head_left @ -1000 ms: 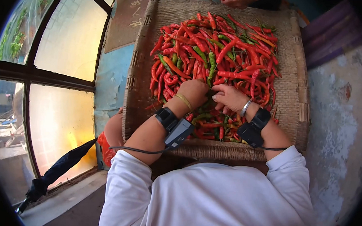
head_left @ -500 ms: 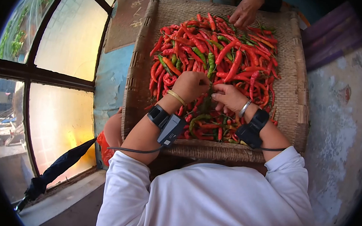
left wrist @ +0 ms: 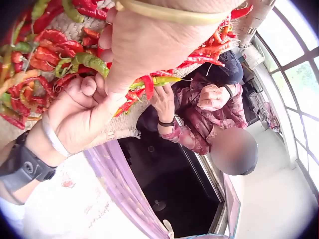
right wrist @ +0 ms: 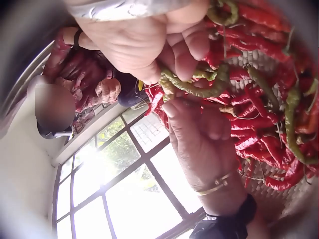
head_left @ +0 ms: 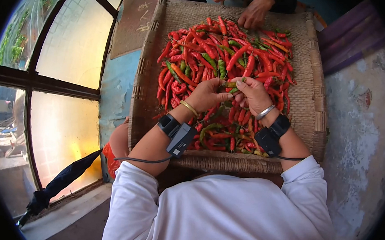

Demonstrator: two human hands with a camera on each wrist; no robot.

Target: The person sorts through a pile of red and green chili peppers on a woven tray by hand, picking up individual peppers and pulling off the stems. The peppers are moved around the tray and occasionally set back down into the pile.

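Note:
Both hands meet over a heap of red and green peppers (head_left: 202, 45) on a woven tray (head_left: 309, 83). Between them is a green pepper (head_left: 228, 84), which the left hand (head_left: 207, 94) pinches at one end and the right hand (head_left: 253, 96) grips at the other. In the right wrist view this green pepper (right wrist: 192, 88) looks curved; the right hand (right wrist: 144, 47) is above it and the left hand (right wrist: 202, 134) below, thumb against it. The left wrist view shows the right hand (left wrist: 79, 112) with fingers curled, beside the left hand (left wrist: 149, 45).
Across the tray, another person's hand (head_left: 253, 15) reaches to the peppers' far edge. A window (head_left: 65, 84) and a folded dark umbrella (head_left: 65, 178) are at the left, a wall (head_left: 357, 131) at the right. Cables run from the wrist cameras.
The hands have come together and lifted slightly, with a green pepper now visible between them. The other person's hand has moved from beyond the tray onto the peppers' far edge.

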